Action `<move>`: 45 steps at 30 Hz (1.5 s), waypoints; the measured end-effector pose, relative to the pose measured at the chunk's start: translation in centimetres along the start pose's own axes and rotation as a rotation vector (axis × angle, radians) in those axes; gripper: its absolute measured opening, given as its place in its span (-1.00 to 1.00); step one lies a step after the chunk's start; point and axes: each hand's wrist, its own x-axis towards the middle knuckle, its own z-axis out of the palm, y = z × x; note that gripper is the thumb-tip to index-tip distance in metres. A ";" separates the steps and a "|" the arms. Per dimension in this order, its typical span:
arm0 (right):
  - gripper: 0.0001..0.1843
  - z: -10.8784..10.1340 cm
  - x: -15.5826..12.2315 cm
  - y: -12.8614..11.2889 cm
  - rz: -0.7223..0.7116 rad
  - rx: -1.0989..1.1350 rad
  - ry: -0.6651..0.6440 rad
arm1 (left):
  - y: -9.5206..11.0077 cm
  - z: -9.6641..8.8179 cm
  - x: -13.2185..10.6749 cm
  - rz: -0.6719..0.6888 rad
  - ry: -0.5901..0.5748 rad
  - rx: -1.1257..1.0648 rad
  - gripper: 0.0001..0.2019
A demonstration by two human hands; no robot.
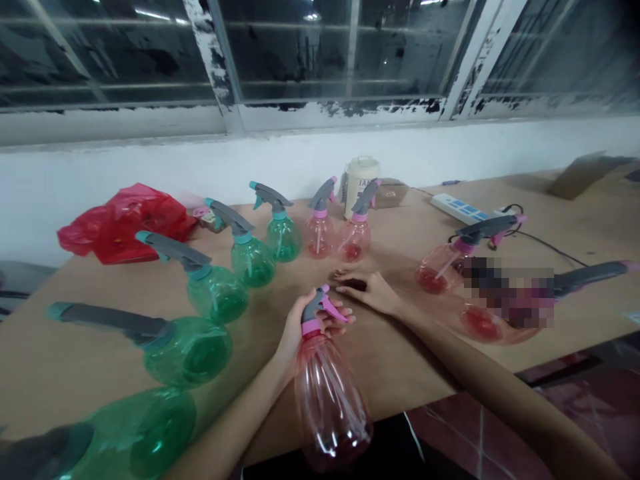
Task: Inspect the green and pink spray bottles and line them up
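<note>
A clear pink spray bottle (330,400) with a grey and pink trigger head is tilted toward me over the table's front edge. My left hand (293,330) is closed around its neck and head, the fingers showing behind the pink trigger. Just beyond, my right hand (375,291) lies low over the tabletop, thumb and fingers apart, with nothing visible in it. Two more pink spray bottles (354,239) stand behind the hands. Another pink spray bottle (440,267) is to the right, near a further one (483,323) partly hidden by a blurred patch.
Several green spray bottles (217,293) curve along the left side of the wooden table (280,300). A red plastic bag (133,223) lies at the back left. Toward the wall are a pale canister (361,177), a power strip (463,209) with a cable, and a cardboard piece (583,175).
</note>
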 end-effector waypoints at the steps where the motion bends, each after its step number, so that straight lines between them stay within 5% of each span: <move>1: -0.69 0.0 0.0 0.0 -0.001 0.000 0.005 | 0.0 0.0 -0.1 0.015 0.012 0.012 -0.63; 9: -0.69 0.0 0.0 -0.2 0.028 -0.001 0.029 | 0.2 0.1 -0.4 0.083 0.040 0.051 -0.65; 29: -0.70 0.1 0.0 -0.6 0.027 -0.059 0.031 | 0.4 -0.3 0.4 0.001 -0.009 -0.033 -0.58; 35: -0.69 0.0 0.0 -0.8 0.029 -0.074 0.022 | 0.1 -0.1 -0.1 0.115 0.030 0.029 -0.73; 45: -0.68 -1.0 -0.4 -3.1 0.110 -0.001 0.028 | 0.5 0.2 0.2 0.043 0.030 0.045 -0.56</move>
